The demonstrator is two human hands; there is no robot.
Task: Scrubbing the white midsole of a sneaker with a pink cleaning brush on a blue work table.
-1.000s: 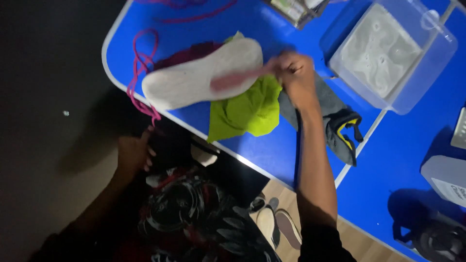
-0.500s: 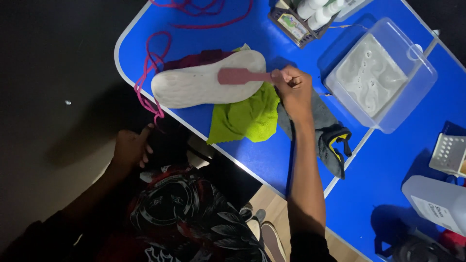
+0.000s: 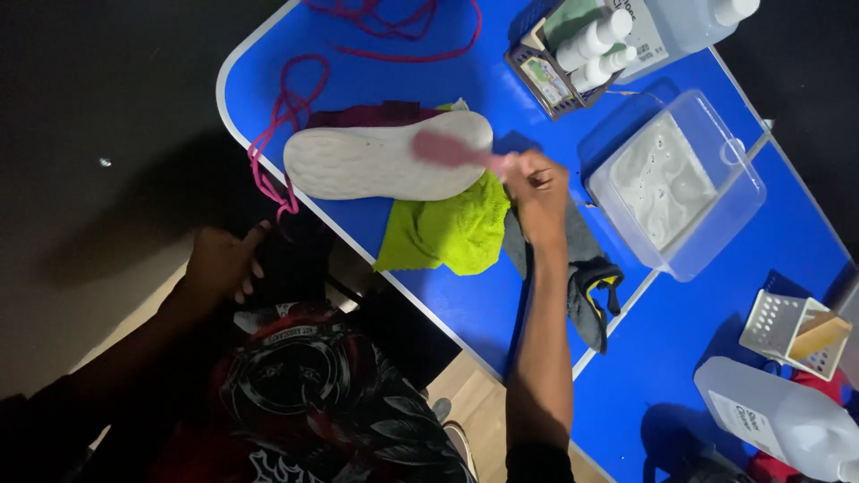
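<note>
the right hand point(image 3: 537, 190) is gripping the handle of a pink brush point(image 3: 445, 148), fingers curled tight around it, and the brush head is lying against the pale sole of a shoe point(image 3: 380, 164). the shoe is resting sole-up near the rounded corner of the blue desk point(image 3: 465, 304), its dark red upper turned down toward the surface, which is leaving the whole sole exposed to the bristles. the toe end is sitting partly on a lime green cloth point(image 3: 443, 234), seemingly placed there to catch drips and keep the shoe from sliding. a grey cloth with yellow trim point(image 3: 586, 277) is lying just beside it, under the right wrist.

the left hand point(image 3: 224, 264) is hanging off the desk edge, down near the person's lap, loosely curled around something dark; what it is cannot be made out in the shadow.

pink laces point(image 3: 286, 116) are trailing loose over the desk beside the heel, pulled free of the shoe so they are out of the way. a clear plastic tub point(image 3: 684, 192) holding foamy white water is standing close to the right of the brush hand, within easy dipping reach. a small basket of bottles point(image 3: 573, 54) is sitting beyond it, and a large white jug point(image 3: 778, 416) is lying near the desk's right end.
</note>
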